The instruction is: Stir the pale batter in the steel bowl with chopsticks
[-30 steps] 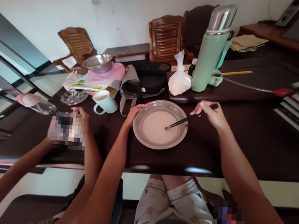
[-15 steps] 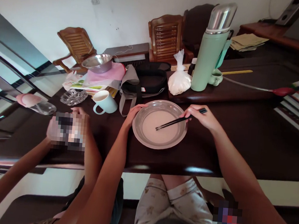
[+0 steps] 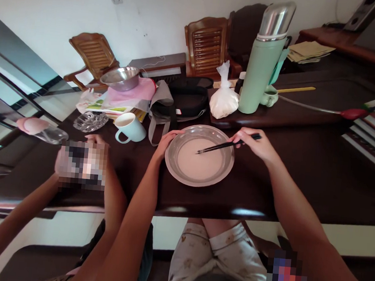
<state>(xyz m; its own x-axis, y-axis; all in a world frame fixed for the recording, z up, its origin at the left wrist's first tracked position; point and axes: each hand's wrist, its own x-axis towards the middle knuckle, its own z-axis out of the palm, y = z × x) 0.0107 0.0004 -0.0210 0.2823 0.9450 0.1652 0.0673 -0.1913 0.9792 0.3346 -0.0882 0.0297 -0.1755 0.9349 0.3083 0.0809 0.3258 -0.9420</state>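
A wide, shallow metal bowl (image 3: 168, 158) with a pale, milky liquid (image 3: 198, 165) in it sits on the dark table before me. My left hand (image 3: 168, 142) grips its left rim, fingers over the far-left edge and thumb hidden. From the right, my right hand (image 3: 253, 142) holds a pair of black chopsticks (image 3: 221, 147) closed around their upper part. Their tips reach into the bowl at the liquid, near its middle. Behind the bowl stands a knotted clear plastic bag of white powder (image 3: 223, 102).
Left of the bowl are a light-blue mug (image 3: 132, 129), a glass ashtray (image 3: 90, 122) and another person's hands (image 3: 97, 141), partly pixelated. A tall green thermos (image 3: 261, 72) and small cup (image 3: 270, 96) stand behind; stacked books (image 3: 374, 146) lie at right. A metal basin (image 3: 120, 82) rests on papers.
The chopstick tips have shifted slightly up and away in the bowl, and my right hand has moved a little with them. My left hand keeps its place on the rim.
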